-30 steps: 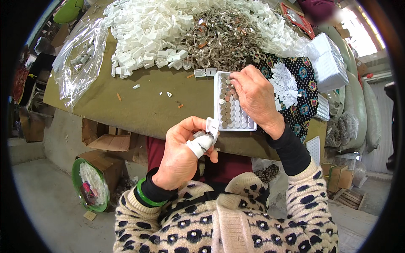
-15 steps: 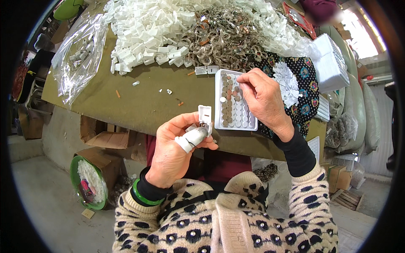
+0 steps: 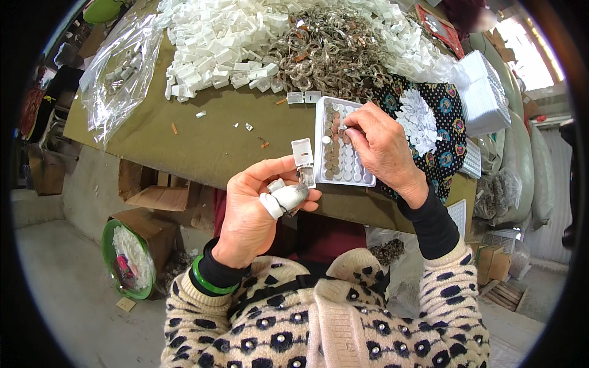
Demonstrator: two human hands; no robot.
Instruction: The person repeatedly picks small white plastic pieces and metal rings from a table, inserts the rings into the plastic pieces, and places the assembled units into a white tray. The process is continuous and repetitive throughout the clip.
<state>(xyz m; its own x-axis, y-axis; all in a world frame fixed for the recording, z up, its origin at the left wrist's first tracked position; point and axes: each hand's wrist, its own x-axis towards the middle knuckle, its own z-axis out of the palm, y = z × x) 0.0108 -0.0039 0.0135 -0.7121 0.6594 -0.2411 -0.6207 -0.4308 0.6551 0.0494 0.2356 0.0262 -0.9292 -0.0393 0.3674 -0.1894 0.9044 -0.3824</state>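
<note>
clock taken from the tray's middle. at eight, nearest, the left hand (image 3: 251, 193) has its grip clasped on one white flip-lid case (image 3: 302, 152), lid upright; one white thumb wrap (image 3: 288, 199) hides part of the lower half. at the centre lies one white tray (image 3: 343, 183) with brown discs (image 3: 335, 153) in rows and one loose white disc (image 3: 326, 140). at three, the right hand (image 3: 386, 144) blocks part of the tray, so the discs cannot all be counted; its grip is pinched, though i cannot tell whether anything sits between the fingers. on the desk (image 3: 227, 156) at nine to ten are three orange slips (image 3: 265, 145) and three small white bits (image 3: 201, 114). beyond: at three, one patterned cloth (image 3: 453, 119) under white pieces (image 3: 417, 126); at ten, one clear bag (image 3: 119, 73) and one heap of white cases (image 3: 221, 43); at twelve, one heap of clear curled pieces (image 3: 331, 55).
</note>
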